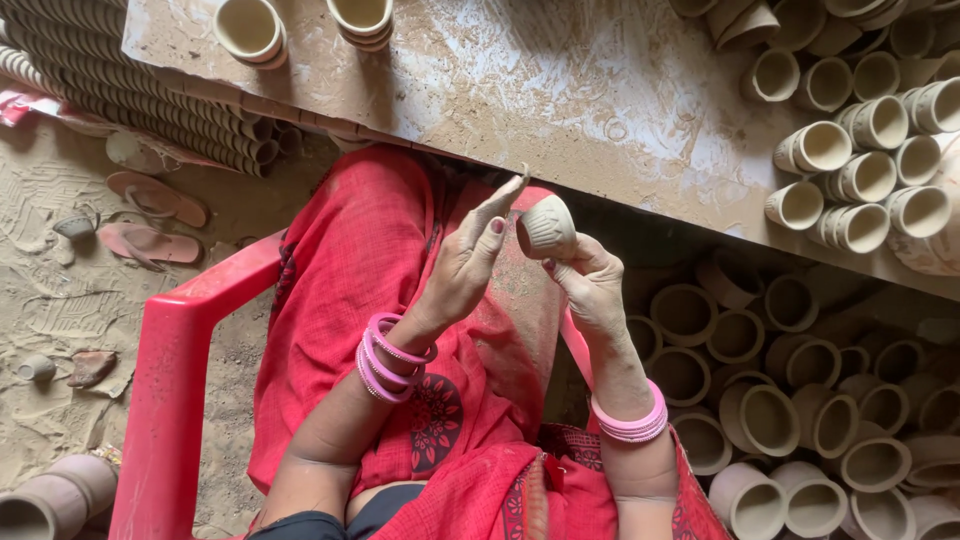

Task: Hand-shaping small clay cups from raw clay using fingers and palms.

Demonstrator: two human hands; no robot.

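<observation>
A small unfired clay cup (546, 227) with a grooved pattern sits in my right hand (590, 285), held up over my lap, its mouth turned away. My left hand (468, 258) is beside it with fingers spread, the fingertips touching the cup's rim from the left. Both wrists carry pink bangles. Under my hands lies red cloth (360, 260) over my lap.
A clay-smeared board (520, 90) runs across in front, with two stacks of cups (250, 28) on its far side. Many clay cups (850, 170) are piled at the right and lower right. A red plastic chair arm (170, 380) is at left, sandals (150, 215) on the sandy floor.
</observation>
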